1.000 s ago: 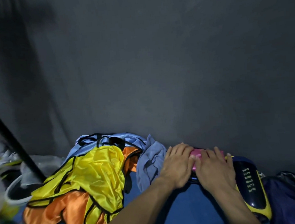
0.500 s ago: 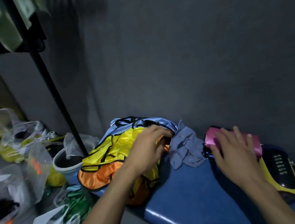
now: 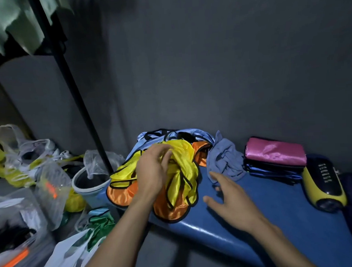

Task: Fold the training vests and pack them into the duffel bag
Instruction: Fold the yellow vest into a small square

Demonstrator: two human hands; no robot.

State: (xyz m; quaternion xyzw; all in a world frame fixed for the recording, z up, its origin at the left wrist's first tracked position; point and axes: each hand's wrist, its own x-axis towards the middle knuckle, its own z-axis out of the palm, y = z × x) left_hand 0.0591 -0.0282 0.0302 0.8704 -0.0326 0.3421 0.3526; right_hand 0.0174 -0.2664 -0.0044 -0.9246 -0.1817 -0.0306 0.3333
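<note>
A shiny yellow training vest with black trim (image 3: 182, 169) was gripped by the left hand (image 3: 152, 170) on top of a loose vest pile.

The fingers of the left hand were curled into the yellow fabric, which lay over a glossy orange vest (image 3: 170, 210) and a pale blue vest (image 3: 171, 134) at the left end of the padded blue bench (image 3: 275, 209). The right hand (image 3: 232, 201) was held just above the bench, fingers spread and straight, nothing grasped, its fingertips near a crumpled grey-blue cloth (image 3: 224, 161). A folded pink satin vest (image 3: 275, 154) was stacked on darker folded vests by the wall, just beside a yellow-and-black oblong device (image 3: 324, 183). The duffel bag could not be identified with certainty.
</note>
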